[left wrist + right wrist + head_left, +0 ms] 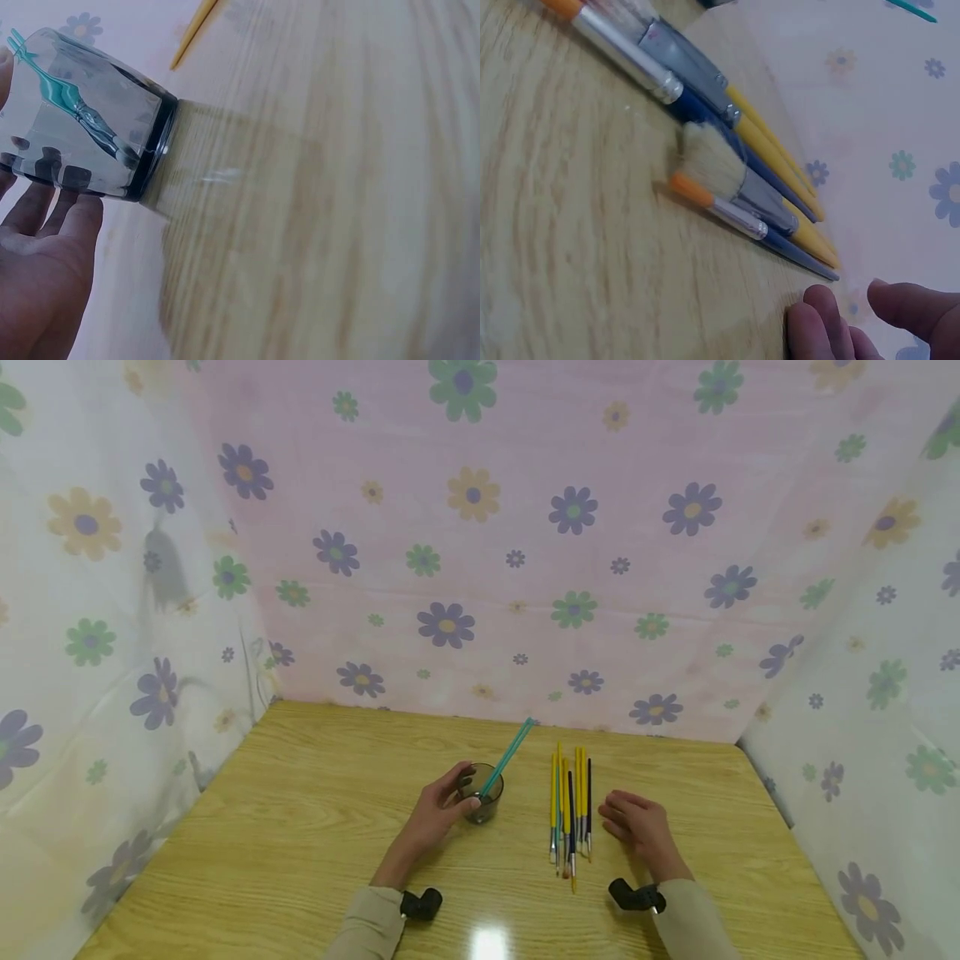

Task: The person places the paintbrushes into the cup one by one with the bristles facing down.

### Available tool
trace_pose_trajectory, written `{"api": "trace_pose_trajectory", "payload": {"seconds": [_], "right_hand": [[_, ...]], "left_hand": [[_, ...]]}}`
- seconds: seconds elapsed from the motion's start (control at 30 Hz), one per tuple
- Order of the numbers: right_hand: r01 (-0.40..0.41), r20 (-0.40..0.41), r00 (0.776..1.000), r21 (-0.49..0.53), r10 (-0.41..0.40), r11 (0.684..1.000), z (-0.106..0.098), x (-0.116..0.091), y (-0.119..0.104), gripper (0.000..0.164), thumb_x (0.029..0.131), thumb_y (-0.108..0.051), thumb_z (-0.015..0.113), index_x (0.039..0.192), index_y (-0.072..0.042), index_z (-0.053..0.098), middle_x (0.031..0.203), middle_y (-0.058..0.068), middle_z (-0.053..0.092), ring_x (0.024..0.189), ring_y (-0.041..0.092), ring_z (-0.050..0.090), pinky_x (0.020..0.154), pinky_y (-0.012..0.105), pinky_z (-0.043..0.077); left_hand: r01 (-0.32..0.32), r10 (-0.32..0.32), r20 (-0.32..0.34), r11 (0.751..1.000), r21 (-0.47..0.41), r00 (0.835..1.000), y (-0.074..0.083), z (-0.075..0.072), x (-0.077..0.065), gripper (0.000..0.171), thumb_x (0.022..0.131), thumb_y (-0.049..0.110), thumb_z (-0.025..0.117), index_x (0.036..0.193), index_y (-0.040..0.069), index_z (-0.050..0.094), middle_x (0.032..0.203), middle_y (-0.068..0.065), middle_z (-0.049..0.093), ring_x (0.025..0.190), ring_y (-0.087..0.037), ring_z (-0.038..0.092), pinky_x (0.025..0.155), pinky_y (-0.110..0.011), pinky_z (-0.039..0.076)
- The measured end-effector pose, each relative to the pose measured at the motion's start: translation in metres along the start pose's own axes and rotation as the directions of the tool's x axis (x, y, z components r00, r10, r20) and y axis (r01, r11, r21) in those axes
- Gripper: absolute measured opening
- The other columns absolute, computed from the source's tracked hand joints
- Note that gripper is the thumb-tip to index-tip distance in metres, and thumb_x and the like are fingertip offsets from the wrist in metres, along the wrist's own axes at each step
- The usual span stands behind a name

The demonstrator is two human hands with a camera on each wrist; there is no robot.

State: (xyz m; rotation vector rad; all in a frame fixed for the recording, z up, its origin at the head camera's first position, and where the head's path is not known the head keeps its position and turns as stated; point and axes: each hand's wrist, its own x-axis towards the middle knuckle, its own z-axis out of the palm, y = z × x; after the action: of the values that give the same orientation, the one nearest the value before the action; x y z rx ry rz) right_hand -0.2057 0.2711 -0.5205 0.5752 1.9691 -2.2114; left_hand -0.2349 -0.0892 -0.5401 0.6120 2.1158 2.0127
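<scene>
My left hand (435, 810) holds a clear drinking glass (487, 811), the thumb on its near side and the fingers round the far side. Teal-handled paintbrushes (512, 752) lean to the right in the glass, bristles down. The left wrist view shows the fingers against the wall of the glass (112, 105) and its dark, thick base. My right hand (637, 822) is just right of a row of paintbrushes (566, 797), fingers loosely bent and holding nothing. These brushes have yellow, dark blue and teal handles, bristles toward me. In the right wrist view, the thumb (907, 307) stands apart from the fingers.
The wooden table (300, 793) reaches back to a flower-printed cloth (517, 527), which also hangs along both sides. A black wrist camera (422, 904) sits on the left sleeve, another wrist camera (636, 896) on the right.
</scene>
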Motion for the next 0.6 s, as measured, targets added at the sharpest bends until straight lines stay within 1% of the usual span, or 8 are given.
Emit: {"api": "trace_pose_trajectory", "payload": {"seconds": [0.1, 0.17, 0.3, 0.4, 0.5, 0.6], "right_hand": [[0.034, -0.028, 0.999, -0.098, -0.037, 0.995, 0.006, 0.003, -0.002, 0.056, 0.101, -0.01, 0.063, 0.147, 0.013, 0.041, 0.098, 0.001, 0.074, 0.083, 0.005, 0.072, 0.077, 0.025, 0.062], [0.06, -0.055, 0.996, -0.16, -0.07, 0.985, 0.011, 0.006, -0.002, 0.054, 0.099, -0.008, 0.066, 0.143, 0.015, 0.046, 0.098, 0.005, 0.074, 0.081, 0.006, 0.07, 0.074, 0.026, 0.062], [0.107, -0.101, 0.985, -0.278, -0.14, 0.955, 0.02, 0.009, -0.002, 0.048, 0.092, -0.004, 0.072, 0.132, 0.016, 0.055, 0.103, 0.015, 0.071, 0.079, 0.011, 0.068, 0.068, 0.027, 0.062], [0.132, -0.12, 0.975, -0.356, -0.185, 0.925, 0.023, 0.01, 0.001, 0.044, 0.089, -0.002, 0.075, 0.126, 0.015, 0.06, 0.107, 0.022, 0.067, 0.079, 0.013, 0.067, 0.067, 0.027, 0.061], [0.153, -0.12, 0.969, -0.385, -0.214, 0.91, 0.023, 0.011, 0.004, 0.042, 0.088, -0.001, 0.075, 0.124, 0.015, 0.06, 0.109, 0.025, 0.066, 0.08, 0.015, 0.067, 0.066, 0.027, 0.061], [0.16, -0.127, 0.966, -0.398, -0.227, 0.903, 0.021, 0.011, 0.004, 0.04, 0.088, -0.002, 0.075, 0.123, 0.014, 0.061, 0.108, 0.024, 0.066, 0.078, 0.014, 0.067, 0.065, 0.025, 0.061]], "left_hand": [[-0.008, 0.008, -0.004, 1.0, 0.008, 1.0, 0.0, -0.001, 0.001, 0.068, 0.101, 0.015, 0.066, 0.159, 0.002, 0.032, 0.158, -0.023, 0.039, 0.148, -0.039, 0.036, 0.122, -0.054, 0.03], [-0.014, 0.014, -0.008, 1.0, 0.009, 1.0, -0.001, -0.001, 0.002, 0.068, 0.1, 0.014, 0.066, 0.159, 0.002, 0.032, 0.157, -0.023, 0.04, 0.148, -0.04, 0.036, 0.121, -0.055, 0.03], [-0.016, 0.016, -0.019, 1.0, 0.005, 1.0, -0.003, -0.002, 0.003, 0.068, 0.1, 0.011, 0.067, 0.158, 0.001, 0.033, 0.157, -0.022, 0.041, 0.147, -0.039, 0.037, 0.121, -0.056, 0.029], [-0.024, 0.024, -0.02, 1.0, 0.008, 1.0, -0.005, -0.002, 0.002, 0.068, 0.099, 0.01, 0.067, 0.157, -0.001, 0.033, 0.156, -0.023, 0.041, 0.146, -0.041, 0.037, 0.121, -0.058, 0.029], [-0.025, 0.025, -0.006, 1.0, 0.007, 1.0, -0.006, -0.001, 0.002, 0.068, 0.1, 0.01, 0.066, 0.158, -0.001, 0.032, 0.157, -0.025, 0.04, 0.147, -0.041, 0.036, 0.121, -0.058, 0.028], [-0.026, 0.026, 0.002, 1.0, 0.008, 1.0, -0.005, -0.001, 0.002, 0.068, 0.1, 0.011, 0.066, 0.158, -0.001, 0.032, 0.157, -0.025, 0.039, 0.147, -0.041, 0.036, 0.121, -0.059, 0.027]]}}
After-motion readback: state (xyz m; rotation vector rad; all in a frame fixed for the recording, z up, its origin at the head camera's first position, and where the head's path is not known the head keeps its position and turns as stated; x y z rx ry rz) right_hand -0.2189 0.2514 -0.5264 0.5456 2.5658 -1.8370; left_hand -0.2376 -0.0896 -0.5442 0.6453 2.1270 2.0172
